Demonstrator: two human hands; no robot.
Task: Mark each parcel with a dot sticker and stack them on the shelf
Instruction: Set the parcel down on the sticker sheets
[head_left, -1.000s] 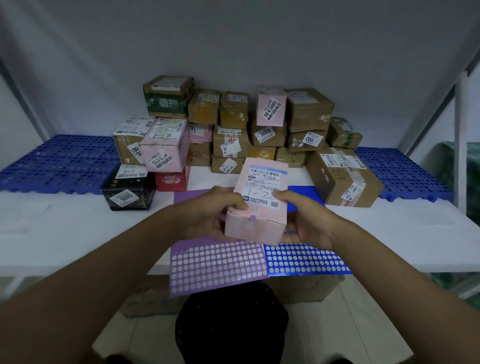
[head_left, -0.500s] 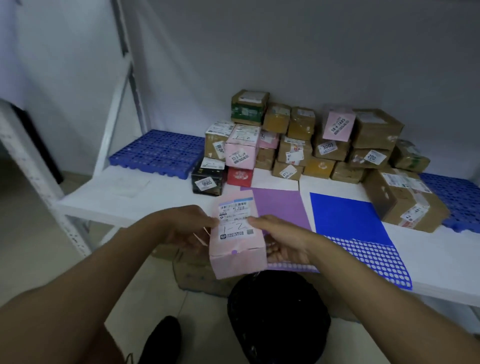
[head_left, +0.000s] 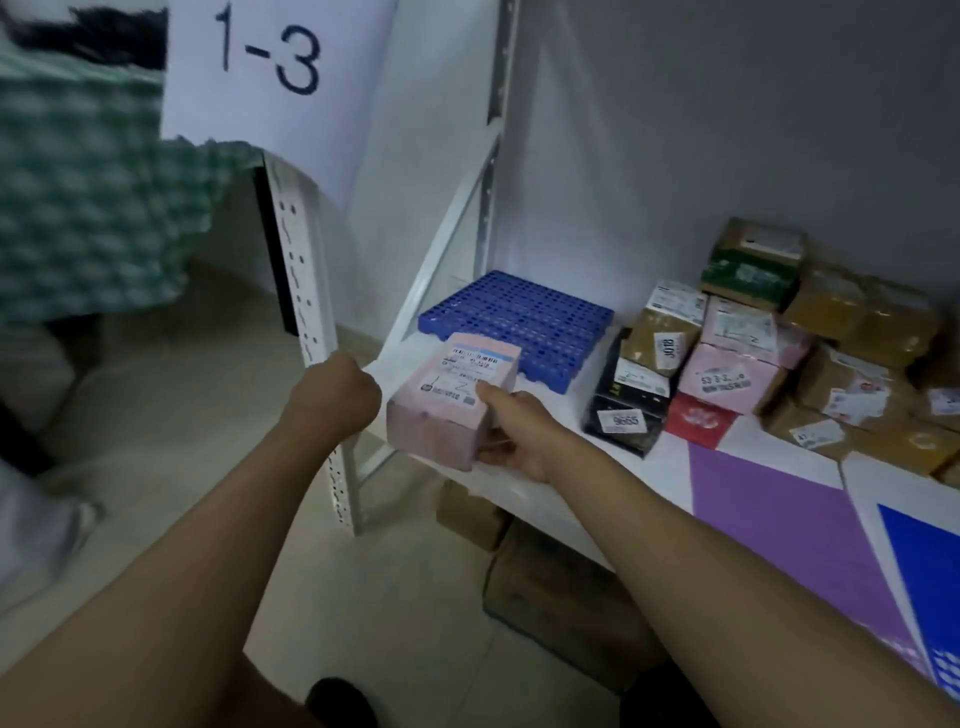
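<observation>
My right hand (head_left: 511, 434) grips a pink parcel (head_left: 452, 402) from its right side, thumb on the white shipping label on top. A small purple dot sticker shows on the parcel's near face. The parcel hovers over the left front corner of the white shelf board (head_left: 563, 410). Just left of the parcel my left hand (head_left: 337, 395) is closed in a fist, a narrow gap apart from it, in front of the shelf post. The purple sticker sheet (head_left: 779, 525) and the blue sticker sheet (head_left: 924, 566) lie on the board to the right.
A pile of brown, pink and black parcels (head_left: 737, 364) fills the back right of the board. A blue plastic pallet (head_left: 519, 314) lies behind the held parcel. A white perforated post (head_left: 306, 312) stands left, under a sign reading 1-3 (head_left: 270, 52). Cardboard boxes (head_left: 550, 587) sit under the board.
The view has swung left and the pink parcel has travelled left with it, from over the sticker sheets to the shelf's left corner. My left hand has come off the parcel and closed.
</observation>
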